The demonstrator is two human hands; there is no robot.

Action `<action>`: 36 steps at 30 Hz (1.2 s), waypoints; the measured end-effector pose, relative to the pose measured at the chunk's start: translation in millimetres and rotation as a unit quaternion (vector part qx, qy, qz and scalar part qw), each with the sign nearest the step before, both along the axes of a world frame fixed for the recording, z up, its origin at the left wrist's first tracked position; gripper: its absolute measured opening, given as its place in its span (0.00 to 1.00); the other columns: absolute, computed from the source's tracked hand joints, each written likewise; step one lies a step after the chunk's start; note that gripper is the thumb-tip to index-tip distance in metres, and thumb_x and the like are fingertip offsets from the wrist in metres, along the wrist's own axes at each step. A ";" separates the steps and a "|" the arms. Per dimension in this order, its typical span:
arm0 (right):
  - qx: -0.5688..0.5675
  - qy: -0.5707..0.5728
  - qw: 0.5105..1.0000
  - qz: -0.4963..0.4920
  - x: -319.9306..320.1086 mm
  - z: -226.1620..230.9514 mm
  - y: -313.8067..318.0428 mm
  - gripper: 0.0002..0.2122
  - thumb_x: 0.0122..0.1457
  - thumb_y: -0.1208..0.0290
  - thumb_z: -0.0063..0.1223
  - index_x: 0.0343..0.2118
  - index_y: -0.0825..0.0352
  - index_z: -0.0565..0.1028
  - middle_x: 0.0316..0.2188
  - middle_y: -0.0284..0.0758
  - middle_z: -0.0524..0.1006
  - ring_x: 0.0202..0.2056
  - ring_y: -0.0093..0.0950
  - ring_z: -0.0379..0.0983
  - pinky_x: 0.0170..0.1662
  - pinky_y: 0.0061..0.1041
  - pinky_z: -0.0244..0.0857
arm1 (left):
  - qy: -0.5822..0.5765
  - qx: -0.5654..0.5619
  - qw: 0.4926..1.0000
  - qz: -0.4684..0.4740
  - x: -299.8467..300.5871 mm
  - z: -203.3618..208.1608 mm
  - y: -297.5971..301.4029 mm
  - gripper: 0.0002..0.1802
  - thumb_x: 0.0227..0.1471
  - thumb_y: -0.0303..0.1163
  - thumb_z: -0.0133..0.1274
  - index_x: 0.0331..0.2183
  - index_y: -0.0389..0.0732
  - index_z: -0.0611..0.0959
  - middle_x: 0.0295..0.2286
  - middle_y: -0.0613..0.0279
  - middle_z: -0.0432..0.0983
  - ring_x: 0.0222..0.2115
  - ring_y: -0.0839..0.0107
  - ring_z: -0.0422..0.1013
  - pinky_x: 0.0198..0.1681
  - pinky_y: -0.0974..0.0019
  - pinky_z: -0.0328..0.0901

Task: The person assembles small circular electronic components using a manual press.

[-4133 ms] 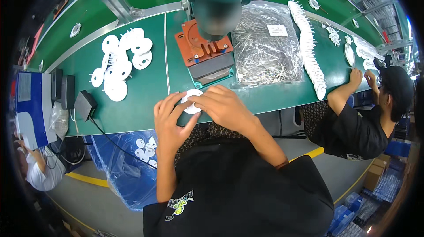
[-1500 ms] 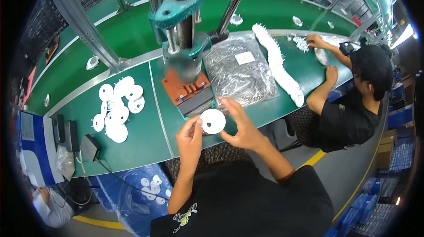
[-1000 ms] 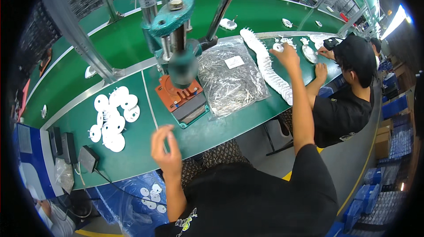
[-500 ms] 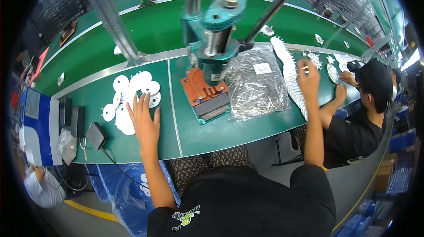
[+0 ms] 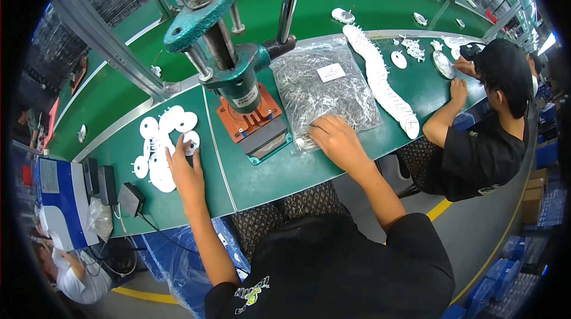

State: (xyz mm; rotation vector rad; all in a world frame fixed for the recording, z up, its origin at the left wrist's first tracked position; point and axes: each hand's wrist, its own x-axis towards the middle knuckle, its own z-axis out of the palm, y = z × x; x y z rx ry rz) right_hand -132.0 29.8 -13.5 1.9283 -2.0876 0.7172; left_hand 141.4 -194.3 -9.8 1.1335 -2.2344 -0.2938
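My left hand is at the right side of a pile of round white plastic discs. Its fingers are stretched out, thumb apart, next to one disc with a dark central hole. At the near left corner of a clear plastic bag of thin metal pins is my right hand. Those fingers are curled and close together; anything between them is hidden. Between my hands stands a green lever press, its ram over an orange fixture block with a grey front part.
A long overlapping row of white discs lies right of the bag. Beyond it, a co-worker handles white parts at the same table. Black power adapters and a blue-and-white machine are at the left. A metal post rises behind the discs.
My right hand has come down and left from above the disc row to the near corner of the bag. My left hand remains by the pile. The view has shifted and turned.
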 end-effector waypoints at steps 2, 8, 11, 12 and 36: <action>-0.025 -0.005 1.000 0.005 -1.9 -1.8 -2.2 0.08 0.49 0.76 0.60 0.34 0.68 0.78 0.37 0.35 0.77 0.43 0.33 0.73 0.47 0.33 0.66 | -0.007 0.012 1.000 0.001 -0.6 2.2 1.3 0.23 0.55 0.25 0.55 0.52 0.34 0.73 0.37 0.51 0.79 0.46 0.54 0.71 0.66 0.50 0.49; -0.105 -0.048 0.993 -0.032 13.8 9.2 9.3 0.06 0.50 0.76 0.62 0.32 0.68 0.79 0.37 0.34 0.79 0.41 0.32 0.74 0.45 0.31 0.66 | 0.239 0.071 0.968 0.013 4.0 -2.9 33.9 0.17 0.62 0.27 0.49 0.52 0.33 0.73 0.32 0.58 0.77 0.37 0.68 0.73 0.48 0.64 0.66; -0.112 -0.210 0.971 -0.040 24.5 7.7 15.6 0.05 0.50 0.77 0.62 0.31 0.67 0.79 0.32 0.34 0.79 0.38 0.33 0.74 0.42 0.30 0.67 | 0.310 0.224 0.924 0.012 2.9 -2.2 55.6 0.15 0.65 0.29 0.46 0.51 0.34 0.74 0.32 0.61 0.75 0.32 0.79 0.70 0.37 0.73 0.65; -0.108 -0.210 0.971 -0.041 26.6 6.8 14.7 0.05 0.50 0.77 0.62 0.31 0.67 0.79 0.32 0.34 0.79 0.38 0.33 0.74 0.42 0.30 0.67 | 0.332 0.240 0.912 0.001 -0.4 -3.9 60.5 0.14 0.65 0.30 0.46 0.50 0.35 0.75 0.30 0.64 0.74 0.29 0.82 0.68 0.33 0.76 0.63; -0.118 -0.712 0.689 -0.060 56.9 -2.7 3.8 0.07 0.62 0.76 0.56 0.40 0.73 0.76 0.34 0.39 0.81 0.34 0.22 0.76 0.41 0.23 0.69 | -0.002 0.052 0.997 -0.062 7.4 -8.6 98.9 0.40 0.42 0.37 0.68 0.56 0.38 0.71 0.48 0.50 0.71 0.53 0.46 0.63 0.63 0.46 0.52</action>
